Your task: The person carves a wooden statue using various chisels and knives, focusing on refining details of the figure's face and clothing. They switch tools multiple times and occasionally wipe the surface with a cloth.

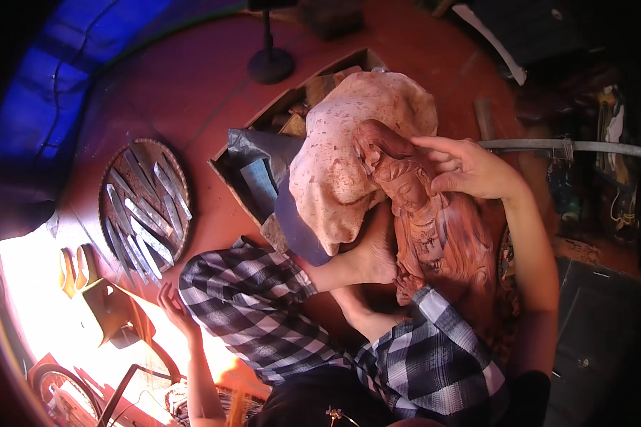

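Observation:
A reddish-brown carved wooden statue [441,242] of a robed, hooded figure stands between my crossed legs, its head leaning toward a pale, stained cloth [367,121] draped over a mound. My right hand [477,169] rests at the side of the statue's head. Its fingers and thumb are stretched apart, the fingertips at the hair and the thumb by the cheek. Off to the left, my left hand [178,311] hangs beside my knee with loosely spread fingers and nothing in it. Nearest to it is a round woven tray [185,238] holding several metal chisels [147,213].
Behind the cloth sits an open cardboard box [238,181] with wood pieces and a dark plastic bag. A black stand base [271,65] is farther back. At lower left are slippers [84,265], a small stool [107,309] and a bicycle wheel [60,391]. A grey metal bar [591,146] lies right.

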The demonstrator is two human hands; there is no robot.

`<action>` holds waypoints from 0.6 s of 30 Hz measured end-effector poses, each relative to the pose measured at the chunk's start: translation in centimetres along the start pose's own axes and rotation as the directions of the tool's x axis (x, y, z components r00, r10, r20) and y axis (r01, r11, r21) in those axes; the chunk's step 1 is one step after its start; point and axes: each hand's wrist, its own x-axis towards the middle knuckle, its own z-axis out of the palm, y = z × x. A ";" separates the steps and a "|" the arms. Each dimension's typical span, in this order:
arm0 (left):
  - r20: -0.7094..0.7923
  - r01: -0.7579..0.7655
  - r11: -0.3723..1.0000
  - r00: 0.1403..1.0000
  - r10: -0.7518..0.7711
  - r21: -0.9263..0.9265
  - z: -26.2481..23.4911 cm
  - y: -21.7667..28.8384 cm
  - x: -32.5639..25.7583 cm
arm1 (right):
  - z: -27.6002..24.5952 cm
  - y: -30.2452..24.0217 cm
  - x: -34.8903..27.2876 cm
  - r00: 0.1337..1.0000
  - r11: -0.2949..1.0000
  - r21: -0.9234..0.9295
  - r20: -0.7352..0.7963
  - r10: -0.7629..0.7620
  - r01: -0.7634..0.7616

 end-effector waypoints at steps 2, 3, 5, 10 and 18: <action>0.072 -0.093 0.995 0.993 0.090 0.043 2.0 1.1 -3.4 | 0.0 -0.6 -0.2 0.995 0.996 0.030 0.050 0.082 -0.084; 0.083 -0.121 0.990 0.990 0.115 0.071 3.1 1.8 -4.5 | -0.3 -0.8 -0.5 0.992 0.992 0.041 0.054 0.115 -0.117; 0.066 -0.145 0.982 0.988 0.138 0.121 4.1 2.5 -5.2 | -0.9 -1.4 -0.5 0.991 0.990 0.059 0.048 0.126 -0.129; 0.081 -0.143 0.973 0.988 0.130 0.181 5.1 2.4 -5.8 | -0.5 -1.8 -0.6 0.989 0.983 0.120 0.066 0.133 -0.140; 0.041 -0.164 0.964 0.986 0.159 0.210 4.4 2.5 -7.0 | 0.6 -2.2 -0.9 0.978 0.971 0.130 0.075 0.194 -0.202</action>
